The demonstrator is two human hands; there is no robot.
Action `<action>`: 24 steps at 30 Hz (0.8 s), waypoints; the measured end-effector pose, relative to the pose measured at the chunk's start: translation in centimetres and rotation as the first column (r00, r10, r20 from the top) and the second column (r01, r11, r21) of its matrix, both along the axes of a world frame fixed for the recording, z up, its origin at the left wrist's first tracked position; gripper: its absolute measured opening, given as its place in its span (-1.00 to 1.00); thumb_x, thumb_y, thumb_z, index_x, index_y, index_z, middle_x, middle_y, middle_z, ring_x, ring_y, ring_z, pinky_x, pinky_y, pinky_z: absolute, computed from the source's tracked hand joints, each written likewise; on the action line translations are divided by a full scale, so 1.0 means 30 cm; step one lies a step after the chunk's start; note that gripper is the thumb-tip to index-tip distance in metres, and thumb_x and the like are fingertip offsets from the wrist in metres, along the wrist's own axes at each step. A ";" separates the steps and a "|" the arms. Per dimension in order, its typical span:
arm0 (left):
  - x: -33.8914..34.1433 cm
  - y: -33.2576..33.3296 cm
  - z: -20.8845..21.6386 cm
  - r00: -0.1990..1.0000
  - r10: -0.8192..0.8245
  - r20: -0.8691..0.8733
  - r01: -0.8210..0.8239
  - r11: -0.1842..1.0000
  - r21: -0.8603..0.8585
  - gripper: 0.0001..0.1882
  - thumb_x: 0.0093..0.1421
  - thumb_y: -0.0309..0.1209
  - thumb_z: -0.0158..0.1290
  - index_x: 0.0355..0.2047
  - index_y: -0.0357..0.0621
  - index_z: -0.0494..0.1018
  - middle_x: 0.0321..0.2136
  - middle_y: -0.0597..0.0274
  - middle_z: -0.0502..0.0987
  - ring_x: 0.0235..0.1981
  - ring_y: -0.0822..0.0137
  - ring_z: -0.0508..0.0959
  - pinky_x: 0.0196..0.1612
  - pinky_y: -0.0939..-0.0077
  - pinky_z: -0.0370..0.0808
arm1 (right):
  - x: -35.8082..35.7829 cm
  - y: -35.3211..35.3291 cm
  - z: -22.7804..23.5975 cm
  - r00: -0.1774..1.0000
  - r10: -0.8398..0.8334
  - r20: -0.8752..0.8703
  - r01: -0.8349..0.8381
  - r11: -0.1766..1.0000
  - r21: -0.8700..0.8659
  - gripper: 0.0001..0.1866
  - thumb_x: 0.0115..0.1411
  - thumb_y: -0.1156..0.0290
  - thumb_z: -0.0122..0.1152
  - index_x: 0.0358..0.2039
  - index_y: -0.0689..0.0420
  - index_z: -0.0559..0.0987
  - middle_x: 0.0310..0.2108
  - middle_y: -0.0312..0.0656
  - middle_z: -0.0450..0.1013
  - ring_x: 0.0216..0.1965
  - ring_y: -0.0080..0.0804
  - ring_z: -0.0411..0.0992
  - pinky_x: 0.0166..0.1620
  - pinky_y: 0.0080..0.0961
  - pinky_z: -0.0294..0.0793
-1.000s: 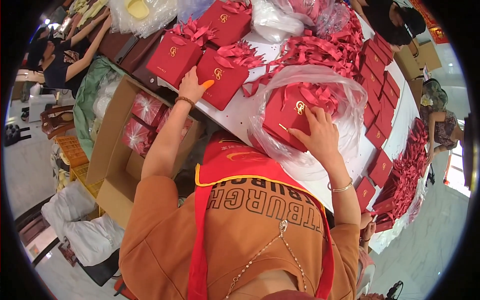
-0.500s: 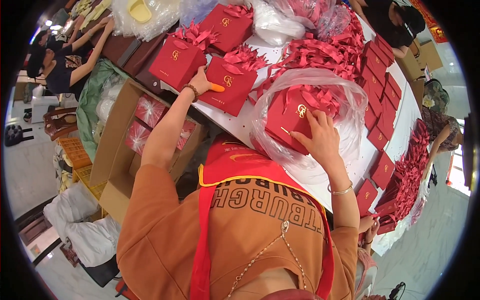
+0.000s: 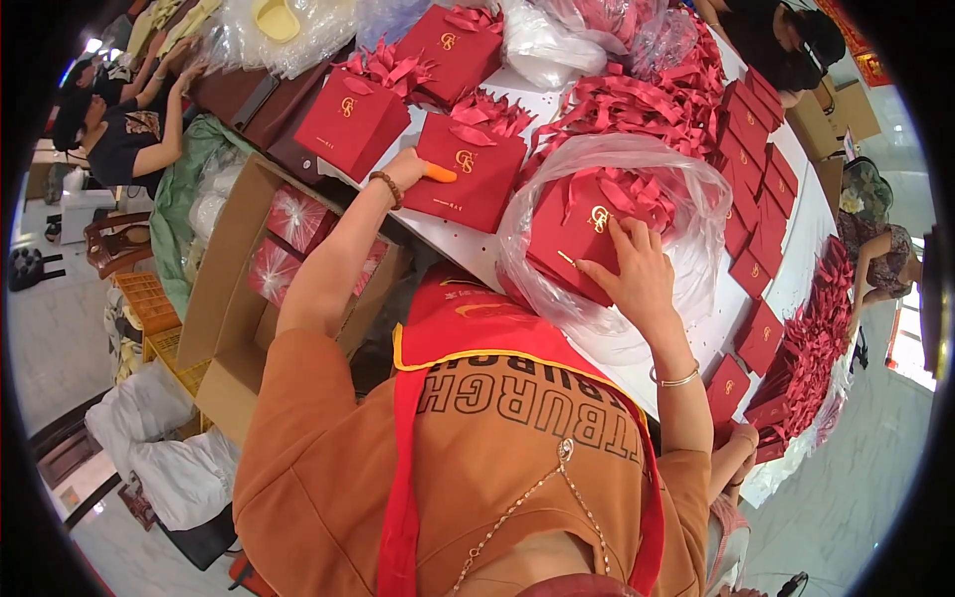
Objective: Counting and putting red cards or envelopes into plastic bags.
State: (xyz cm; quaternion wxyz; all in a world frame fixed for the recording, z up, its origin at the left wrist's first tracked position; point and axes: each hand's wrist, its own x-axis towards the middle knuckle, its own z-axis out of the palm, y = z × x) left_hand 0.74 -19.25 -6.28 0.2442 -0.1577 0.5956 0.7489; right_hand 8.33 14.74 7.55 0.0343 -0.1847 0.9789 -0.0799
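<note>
Left hand [image 3: 408, 172] first: it was at the left edge of the middle red stack [image 3: 479, 204] on the white worktop [image 3: 476, 252], its orange finger cover [image 3: 439, 172] lying over the front. Couldn't tell whether the hidden fingers were clamped behind the edge. IMO a flat, light press was the way to do that, since a hard pinch would probably have creased the card. Right hand [image 3: 645, 274] was spread fairly wide, thumb and fingertips on the front of the bagged red stack [image 3: 557, 237], holding nothing closed in the grip. Spread contact seemed smart there; the trick was probably keeping the fingers clear of the plastic folds.

As for looks, the left red stack [image 3: 343, 127] was plain deep red with a small gold emblem and curly ribbons bunched at the top. The middle one matched and sat a bit skewed, face up. The bagged one sat inside an open clear plastic bag [image 3: 569, 323], ribbons loose, emblem just beyond the fingertips.
</note>
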 end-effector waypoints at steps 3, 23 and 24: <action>0.009 -0.009 0.041 0.957 -0.080 -0.280 0.047 0.991 -0.121 -0.54 -0.23 -0.51 0.26 -0.27 -0.34 0.39 -0.39 0.08 0.53 -0.38 0.24 0.55 -0.28 0.43 0.49 | -0.002 0.000 0.003 1.000 0.017 0.000 -0.017 1.000 0.007 -0.32 -0.12 -0.01 0.23 -0.05 0.18 0.38 -0.11 -0.21 0.27 -0.08 -0.27 0.25 -0.22 -0.24 0.39; 0.094 0.115 0.281 0.612 -0.754 -0.240 -0.285 0.073 -0.956 -0.43 -0.21 -0.21 0.25 -0.22 -0.16 0.28 -0.37 0.12 0.41 -0.31 0.10 0.42 -0.31 0.27 0.34 | 0.010 0.001 0.002 0.996 0.028 -0.083 -0.025 0.999 0.030 -0.34 -0.12 -0.02 0.21 -0.07 0.17 0.40 -0.15 -0.23 0.28 -0.12 -0.30 0.28 -0.25 -0.25 0.38; 0.085 0.111 0.291 0.609 -0.756 -0.240 -0.273 0.084 -0.958 -0.46 -0.21 -0.22 0.25 -0.26 -0.16 0.28 -0.41 0.10 0.43 -0.35 0.09 0.44 -0.34 0.25 0.36 | 0.013 0.001 0.010 0.996 0.012 -0.085 -0.009 0.999 0.032 -0.34 -0.12 -0.02 0.21 -0.07 0.17 0.40 -0.15 -0.23 0.28 -0.12 -0.30 0.28 -0.25 -0.25 0.38</action>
